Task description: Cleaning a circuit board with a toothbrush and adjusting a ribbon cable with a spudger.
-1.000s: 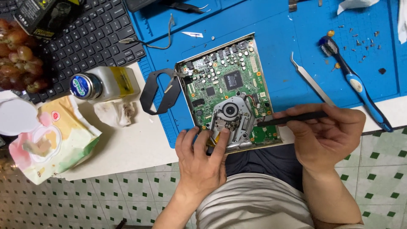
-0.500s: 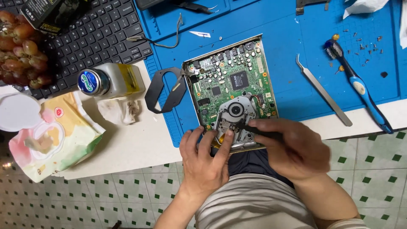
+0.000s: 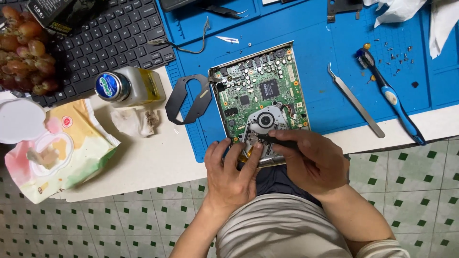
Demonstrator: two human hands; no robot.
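Note:
A green circuit board in a metal frame (image 3: pixel 260 91) lies on the blue work mat (image 3: pixel 315 57), its round silver motor hub (image 3: pixel 266 120) toward me. My left hand (image 3: pixel 231 173) rests on the frame's near edge, fingertips pressing beside the hub. My right hand (image 3: pixel 313 161) grips a thin dark tool (image 3: pixel 273 140), its tip lying on the metal plate just below the hub. The board's near edge is hidden under both hands.
Metal tweezers (image 3: pixel 356 101) and a blue toothbrush (image 3: pixel 391 98) lie right of the board, with small screws (image 3: pixel 394 56) scattered behind. A black flat bracket (image 3: pixel 184 98), a small bottle (image 3: pixel 125 86), a wipes pack (image 3: pixel 57 148), a keyboard (image 3: pixel 103 38) and grapes (image 3: pixel 21 52) are at the left.
My right hand has swung in from the right over the board's near edge, bringing the dark tool's tip to the plate below the hub. The left hand has stayed put.

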